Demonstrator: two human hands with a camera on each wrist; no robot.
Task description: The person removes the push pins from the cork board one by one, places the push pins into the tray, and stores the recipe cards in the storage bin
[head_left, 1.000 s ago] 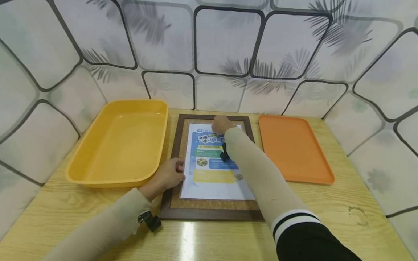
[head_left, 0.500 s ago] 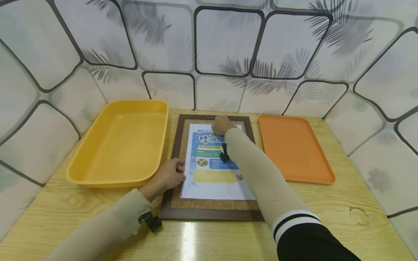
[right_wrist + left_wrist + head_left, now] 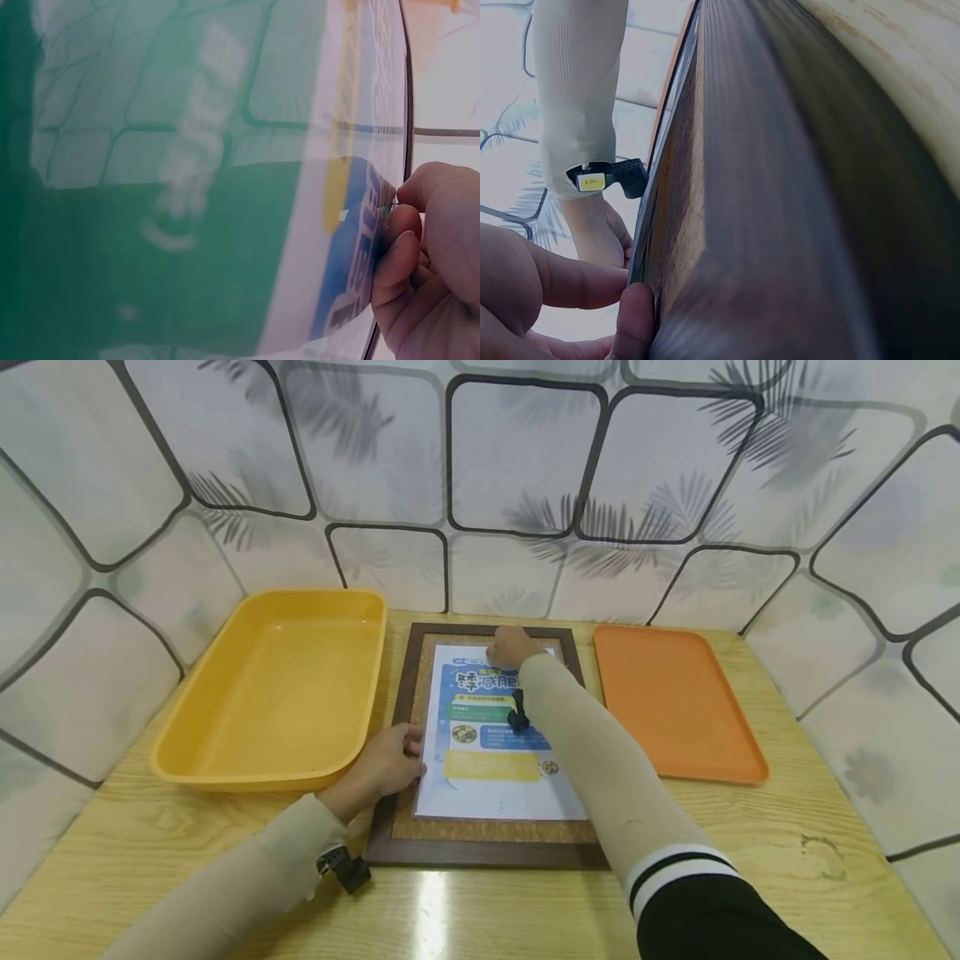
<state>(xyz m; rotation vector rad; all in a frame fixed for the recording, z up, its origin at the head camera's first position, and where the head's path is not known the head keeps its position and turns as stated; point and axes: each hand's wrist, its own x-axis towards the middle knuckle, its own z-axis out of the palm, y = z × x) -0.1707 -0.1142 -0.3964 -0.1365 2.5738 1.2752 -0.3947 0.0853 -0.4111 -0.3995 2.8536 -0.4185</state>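
Observation:
A laminated poster [image 3: 498, 777] with blue, green and yellow print lies on a brown-framed cork board [image 3: 480, 853]. My left hand [image 3: 386, 760] pinches the poster's left edge; in the left wrist view its thumb [image 3: 634, 319] and a finger meet at that edge, just above the cork. At the poster's top my right hand [image 3: 513, 647] has its fingers curled. Seen from the right wrist, this hand pinches a small clear pin-like piece [image 3: 394, 201] against the sheet; the fingers hide most of it. The right forearm covers the poster's right side.
A deep yellow tray [image 3: 277, 693] stands left of the board, its near right corner close to my left wrist. To the right lies a flat orange tray [image 3: 678, 702]. All rest on a wooden table [image 3: 750, 860], with a patterned wall [image 3: 517, 452] behind.
My right hand and forearm have shifted very slightly to the right. The left hand, poster and board have stayed in place.

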